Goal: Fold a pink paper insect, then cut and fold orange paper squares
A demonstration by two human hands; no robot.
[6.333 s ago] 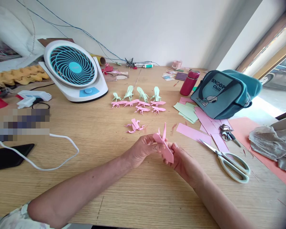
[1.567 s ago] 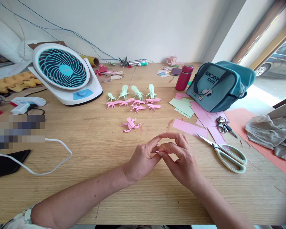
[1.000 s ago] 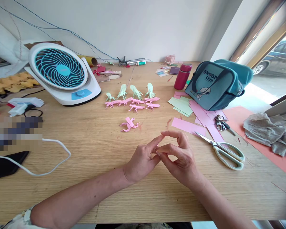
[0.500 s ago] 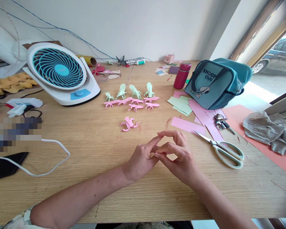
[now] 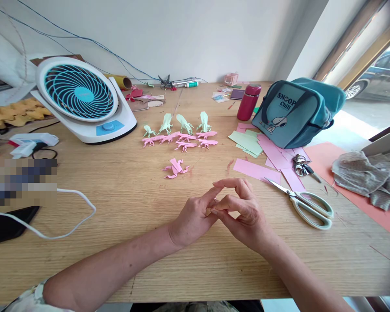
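My left hand (image 5: 193, 216) and my right hand (image 5: 243, 214) meet over the wooden table (image 5: 188, 260), fingertips pinched together around a small folded pink paper piece that is almost wholly hidden between them. A finished pink paper frog (image 5: 176, 167) lies just beyond my left hand. Farther back stand rows of pink paper frogs (image 5: 182, 141) and green paper frogs (image 5: 182, 123). Pink paper strips (image 5: 256, 170) and scissors (image 5: 307, 203) lie right of my right hand.
A white and teal fan (image 5: 81, 99) stands at the back left. A teal bag (image 5: 295, 110), a red bottle (image 5: 248, 102), keys (image 5: 300, 166), green paper sheets (image 5: 248, 143) and a grey cloth (image 5: 364, 177) are on the right. A white cable (image 5: 68, 216) and black phone (image 5: 6, 225) lie left.
Earlier the pink paper stood out large between my hands; now it is folded small and hidden in my fingertips. In the last second my hands have barely moved.
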